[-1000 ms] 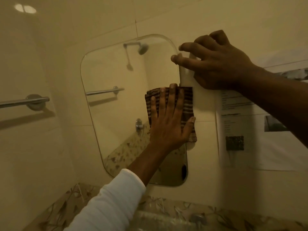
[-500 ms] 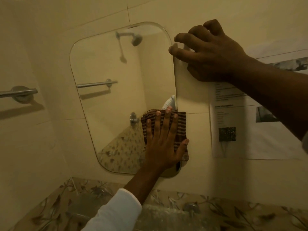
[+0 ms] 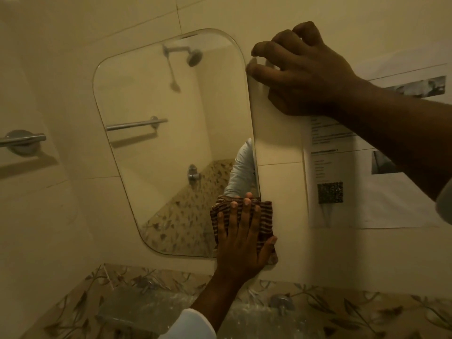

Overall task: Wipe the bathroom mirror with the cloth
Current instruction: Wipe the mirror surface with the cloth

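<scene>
A rounded rectangular mirror [image 3: 159, 143] hangs on the cream tiled wall and reflects a shower head and a towel rail. A brown striped cloth [image 3: 265, 216], folded, lies over the mirror's lower right corner and partly on the wall. My left hand [image 3: 242, 250] presses it flat with straight, spread fingers. My right hand [image 3: 305, 77] rests on the wall at the mirror's upper right edge, its bent fingers curled onto that edge.
A chrome towel bar [image 3: 22, 139] sticks out of the wall at the left. A printed paper notice [image 3: 354, 192] is stuck on the wall right of the mirror. Below runs a leaf-patterned tile band [image 3: 367, 309] with a glass shelf [image 3: 151, 311].
My left hand has slid the cloth down the mirror's right side, from mid-height to the lower right corner. My right hand has stayed at the upper right edge.
</scene>
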The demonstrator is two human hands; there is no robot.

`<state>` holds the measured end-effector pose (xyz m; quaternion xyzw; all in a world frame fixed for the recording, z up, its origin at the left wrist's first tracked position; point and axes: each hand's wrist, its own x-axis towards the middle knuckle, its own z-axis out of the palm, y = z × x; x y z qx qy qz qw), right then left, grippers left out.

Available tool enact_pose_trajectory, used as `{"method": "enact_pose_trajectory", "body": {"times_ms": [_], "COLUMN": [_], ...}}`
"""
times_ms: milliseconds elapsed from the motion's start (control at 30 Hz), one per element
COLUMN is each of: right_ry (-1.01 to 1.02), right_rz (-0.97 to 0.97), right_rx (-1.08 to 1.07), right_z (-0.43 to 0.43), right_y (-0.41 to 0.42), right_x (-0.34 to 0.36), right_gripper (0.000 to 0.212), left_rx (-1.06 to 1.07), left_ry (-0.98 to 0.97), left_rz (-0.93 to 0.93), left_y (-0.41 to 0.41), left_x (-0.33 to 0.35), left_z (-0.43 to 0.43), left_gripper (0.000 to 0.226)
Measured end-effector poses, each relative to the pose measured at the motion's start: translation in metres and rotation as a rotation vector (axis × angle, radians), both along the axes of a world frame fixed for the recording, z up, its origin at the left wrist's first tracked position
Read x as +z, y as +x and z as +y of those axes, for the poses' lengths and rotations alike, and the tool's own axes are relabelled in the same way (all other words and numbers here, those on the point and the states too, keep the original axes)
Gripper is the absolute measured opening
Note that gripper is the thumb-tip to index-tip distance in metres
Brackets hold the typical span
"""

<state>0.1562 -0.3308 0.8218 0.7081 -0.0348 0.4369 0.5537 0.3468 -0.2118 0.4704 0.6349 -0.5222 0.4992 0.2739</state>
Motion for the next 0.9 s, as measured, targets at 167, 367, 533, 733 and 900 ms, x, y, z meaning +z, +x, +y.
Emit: {"method": "enact_pose_trajectory", "body": {"times_ms": [167,367,533,733,900], "right_ry": [0.010,0.048,0.056,0.176,0.259], "right_rz": [0.010,0.018,0.006,-0.042,-0.072], "right_rx": [0.011,0.016,0.039,0.067,0.137], "right_z": [-0.001,0.001,0.000,-0.001,0.005], "right_y": [-0.001,-0.002,-0.002,0.001,-0.002], "right_x": [0.000,0.000,0.001,-0.003,-0.002], "right_gripper": [0.043,0.044,0.046,0.048,0.053], "left_rx": [0.004,0.014,-0.069,-0.166,-0.539], "left_ry": [0.014,0.009,-0.003,0.091,0.096], "left_rz": [-0.021,-0.062,-0.007,0.101,0.640], "left_y": [0.002,-0.001,-0.008,-0.017,-0.052], "left_x": [-0.017,-0.044,-0.060,-0.077,-0.069], "left_z": [0.001,0.000,-0.001,0.013,0.040], "left_gripper": [0.088,0.081,0.063,0.072,0.056]}}
